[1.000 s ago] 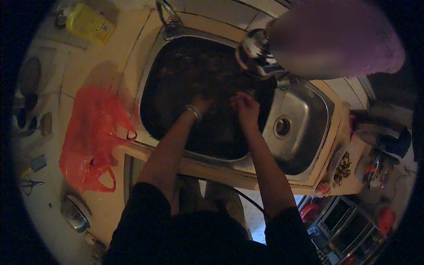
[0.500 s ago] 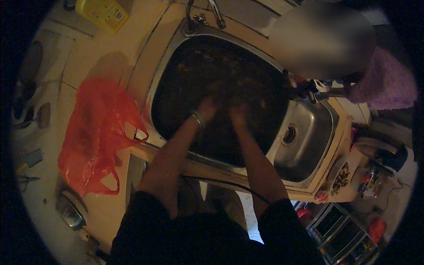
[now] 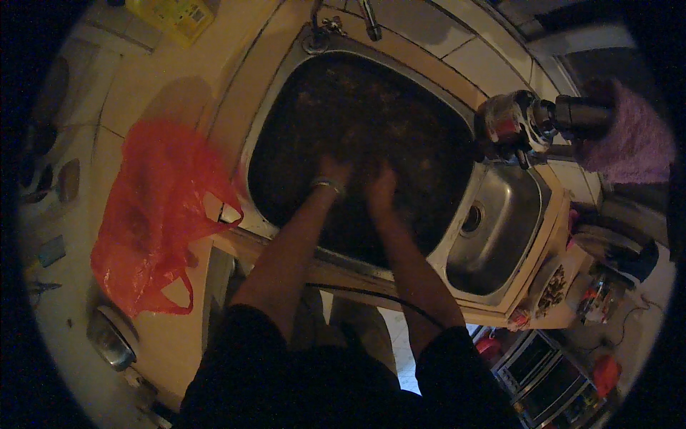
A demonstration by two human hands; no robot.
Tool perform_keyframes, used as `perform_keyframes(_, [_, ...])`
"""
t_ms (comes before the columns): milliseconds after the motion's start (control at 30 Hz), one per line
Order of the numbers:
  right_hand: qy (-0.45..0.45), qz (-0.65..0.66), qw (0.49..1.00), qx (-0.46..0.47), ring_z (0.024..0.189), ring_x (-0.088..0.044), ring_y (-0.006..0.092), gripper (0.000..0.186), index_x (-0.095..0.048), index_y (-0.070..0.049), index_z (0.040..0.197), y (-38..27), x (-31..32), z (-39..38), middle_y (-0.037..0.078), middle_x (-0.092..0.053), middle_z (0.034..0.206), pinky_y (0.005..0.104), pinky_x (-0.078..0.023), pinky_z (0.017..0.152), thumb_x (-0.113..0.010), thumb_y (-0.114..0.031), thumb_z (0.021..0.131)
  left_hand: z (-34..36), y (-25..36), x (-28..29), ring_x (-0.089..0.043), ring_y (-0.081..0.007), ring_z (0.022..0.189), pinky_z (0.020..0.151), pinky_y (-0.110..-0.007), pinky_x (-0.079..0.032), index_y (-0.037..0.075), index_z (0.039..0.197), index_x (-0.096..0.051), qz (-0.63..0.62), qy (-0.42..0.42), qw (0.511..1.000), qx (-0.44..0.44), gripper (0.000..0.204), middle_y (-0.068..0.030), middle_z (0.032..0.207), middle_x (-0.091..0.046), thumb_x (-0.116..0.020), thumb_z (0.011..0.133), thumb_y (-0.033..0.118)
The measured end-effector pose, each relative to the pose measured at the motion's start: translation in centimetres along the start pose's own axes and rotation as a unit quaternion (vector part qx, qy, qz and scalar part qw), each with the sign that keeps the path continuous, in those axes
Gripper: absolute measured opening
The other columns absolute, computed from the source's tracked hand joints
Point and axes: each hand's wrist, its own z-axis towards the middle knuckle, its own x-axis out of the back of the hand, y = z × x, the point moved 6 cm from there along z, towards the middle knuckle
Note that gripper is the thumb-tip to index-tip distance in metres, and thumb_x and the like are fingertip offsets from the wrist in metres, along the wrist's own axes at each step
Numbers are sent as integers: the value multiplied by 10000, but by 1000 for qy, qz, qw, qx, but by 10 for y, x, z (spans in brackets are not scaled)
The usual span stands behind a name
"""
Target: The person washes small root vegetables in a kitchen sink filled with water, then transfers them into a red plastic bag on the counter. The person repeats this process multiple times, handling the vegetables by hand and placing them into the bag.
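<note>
Both forearms reach down into the large steel sink (image 3: 259, 219), whose basin holds something very dark, perhaps murky water (image 3: 357, 107) with faint brownish patches. My left hand (image 3: 336, 171), wearing a light band on the wrist, dips into the dark basin left of its middle. Close beside it on the right, and apart from it, my right hand (image 3: 383, 182) reaches in too. The fingers of both hands fade into the dark, so whether they hold anything is hidden.
A red plastic bag (image 3: 153, 214) lies on the counter at left, a yellow container (image 3: 175, 18) behind it. The faucet (image 3: 370, 21) stands at the back. Right are a small steel basin (image 3: 493, 243), a shiny metal thing (image 3: 511, 125) and a purple towel (image 3: 636, 136).
My hands have shifted slightly within the dark basin, the left wrist turning a little and moving right. The view has tilted slightly. The metal thing at right, previously behind a blurred patch, now shows.
</note>
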Motion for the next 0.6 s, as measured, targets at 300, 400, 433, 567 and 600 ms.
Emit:
perform_keyframes(300, [-37,83,996,6,872,-597,298,261,-567,-43,1101,-17,1,-17,139,-623,1009,382,-472,796,-494,-193,899,-16,4,28,-591,-233,926,837,-338,-442,18,1081,-595,-122,-53,990,43,396,-131,1051,-622,-526,869,345])
perform_keyframes(400, [-89,394,911,-89,859,-597,181,227,-573,-54,1084,-51,37,-56,87,-629,958,299,-474,781,-505,-188,914,-33,36,72,-609,-159,657,610,-302,-471,27,836,-673,-332,-19,943,25,431,-58,755,-667,-522,877,428])
perform_keyframes(433, [-97,424,897,-76,849,-591,144,203,-581,-52,1060,-65,55,-68,71,-630,928,276,-474,774,-509,-174,915,-41,44,79,-591,-138,640,572,-288,-456,38,831,-665,-397,-71,914,43,420,-40,739,-650,-518,881,428])
perform_keyframes(567, [-101,371,919,89,868,-589,127,162,-586,-42,1023,-116,116,-90,63,-630,923,267,-469,801,-512,-139,915,-67,73,108,-517,-66,574,458,-219,-377,81,839,-624,-549,-205,808,67,366,28,693,-576,-505,894,423])
perform_keyframes(600, [-105,367,921,79,861,-582,124,161,-580,-42,1025,-120,121,-91,59,-624,922,261,-458,795,-518,-136,910,-72,79,111,-499,-50,558,439,-198,-353,91,848,-612,-563,-221,794,64,351,44,685,-556,-503,897,421])
